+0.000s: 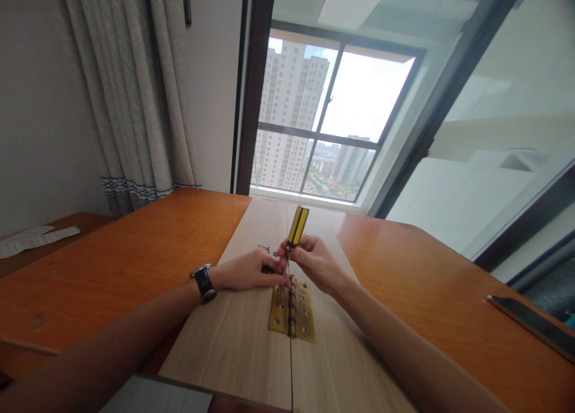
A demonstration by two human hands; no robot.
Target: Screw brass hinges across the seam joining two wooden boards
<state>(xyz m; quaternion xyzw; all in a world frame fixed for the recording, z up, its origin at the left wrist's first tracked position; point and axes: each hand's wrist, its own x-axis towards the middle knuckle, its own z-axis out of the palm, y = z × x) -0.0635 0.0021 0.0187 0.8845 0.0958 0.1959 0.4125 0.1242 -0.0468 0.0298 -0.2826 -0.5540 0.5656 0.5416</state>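
Note:
A brass hinge [291,317] lies unfolded across the seam between two pale wooden boards [242,353]. My right hand [314,260] is closed round the lower part of a yellow and black screwdriver [297,226], whose handle points up and whose shaft slants down toward the hinge's far left part. My left hand [260,270] rests on the left board, its fingertips pressed together by the shaft at the hinge's far edge; whatever they pinch is too small to make out. Some small screws [265,248] lie just beyond my left hand.
The boards lie on an orange wooden table [135,251]. A dark flat object [530,323] lies at the table's right edge. White strips [40,239] are at the far left, below a grey curtain [135,89]. A window stands behind the table.

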